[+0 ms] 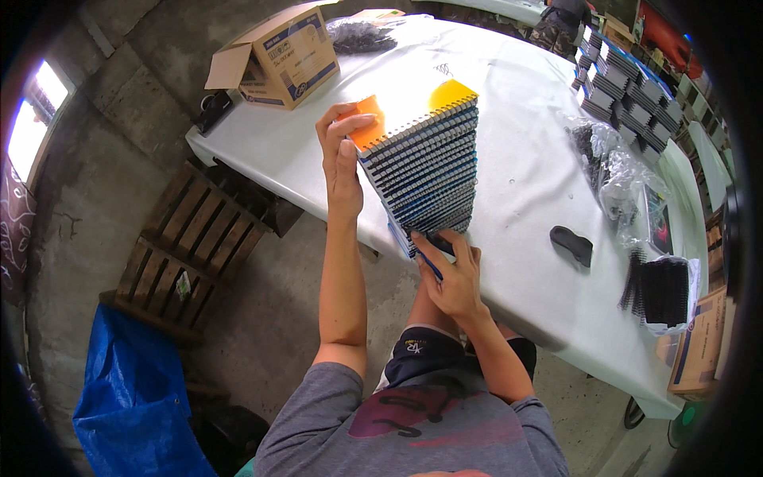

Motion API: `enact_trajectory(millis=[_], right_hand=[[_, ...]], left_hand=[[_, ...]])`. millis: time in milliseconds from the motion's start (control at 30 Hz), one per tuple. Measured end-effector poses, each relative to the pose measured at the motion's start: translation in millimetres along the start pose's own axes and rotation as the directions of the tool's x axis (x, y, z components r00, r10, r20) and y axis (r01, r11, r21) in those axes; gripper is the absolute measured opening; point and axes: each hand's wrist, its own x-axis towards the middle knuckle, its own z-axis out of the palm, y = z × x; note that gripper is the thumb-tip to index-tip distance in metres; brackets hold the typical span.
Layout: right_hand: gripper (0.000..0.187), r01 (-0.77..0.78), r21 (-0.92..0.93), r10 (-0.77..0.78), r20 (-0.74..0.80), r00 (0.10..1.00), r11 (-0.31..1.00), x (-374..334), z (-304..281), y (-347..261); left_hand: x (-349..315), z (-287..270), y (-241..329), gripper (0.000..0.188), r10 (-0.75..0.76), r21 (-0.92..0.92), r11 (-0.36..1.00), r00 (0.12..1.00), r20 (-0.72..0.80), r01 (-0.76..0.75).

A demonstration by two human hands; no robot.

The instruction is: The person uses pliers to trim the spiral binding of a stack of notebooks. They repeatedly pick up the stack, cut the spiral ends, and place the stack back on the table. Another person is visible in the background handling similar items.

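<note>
A tall stack of spiral-bound notebooks [421, 163] stands at the table's near edge, its spines facing me. The top notebook has a shiny orange and yellow cover. My left hand [343, 143] grips the stack's upper left corner, fingers over the cover and thumb down the side. Low on the spines, my right hand [453, 278] is closed round a small hand tool [430, 259] with blue and dark parts, probably pliers. The tool's tip touches or nearly touches the bindings; my fingers partly cover it.
A white-covered table [524, 191] bears an open cardboard box [290, 60], a black sole-shaped piece [572, 245], a clear plastic bag [624, 187] and black binding coils [666, 290]. More notebook stacks [628, 95] stand far right, near another person [560, 28]. Wooden pallets [187, 254] are left.
</note>
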Motion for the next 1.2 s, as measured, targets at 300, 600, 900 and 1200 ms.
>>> enact_trajectory(millis=[300,600,900,1200], right_hand=[[0.032,-0.666,0.739,0.437,0.568,0.697,0.102,3.1,-3.7,-10.8],[0.039,-0.075,0.106,0.080,-0.046,0.996,0.992,-9.6,1.3,-3.4],[0.037,-0.023,0.145,0.027,-0.027,0.999,0.989,-3.4,4.8,-2.2],[0.042,-0.006,-0.001,0.006,-0.026,1.000,1.000,-8.3,0.7,1.8]], left_hand=[[-0.7,0.8,-3.5,0.050,0.029,-0.011,1.000,1.000,-0.001,-0.029],[-0.6,-1.5,-3.9,0.049,0.010,-0.039,0.999,1.000,0.000,-0.010],[-0.5,-0.6,-2.7,0.049,0.009,-0.020,1.000,1.000,-0.004,-0.009],[-0.2,-0.6,-2.9,0.050,0.012,-0.026,1.000,1.000,-0.006,-0.012]])
